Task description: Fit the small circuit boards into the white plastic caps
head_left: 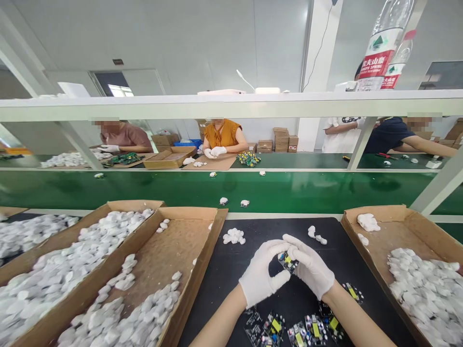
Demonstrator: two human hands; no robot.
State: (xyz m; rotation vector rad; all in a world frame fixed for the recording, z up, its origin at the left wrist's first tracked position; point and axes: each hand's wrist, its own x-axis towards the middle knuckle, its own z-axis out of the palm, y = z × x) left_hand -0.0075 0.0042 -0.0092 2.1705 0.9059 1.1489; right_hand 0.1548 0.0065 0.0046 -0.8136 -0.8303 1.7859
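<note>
Cardboard trays (170,241) of white pieces (427,284) flank gloved hands (258,274).

This is an electronics factory's assembly floor: a long green conveyor belt (173,188) runs between facing workbenches (307,161), populated circuit boards (316,329) lie clustered, cardboard trays (168,246) flank the near bench, and white-gloved workers (223,137) line the far side.

The white-gloved right hand (312,268) seemingly covers part of the small black-and-yellow circuit board (288,261). The larger red-labelled clear plastic bottle (378,57) is cropped above.
</note>
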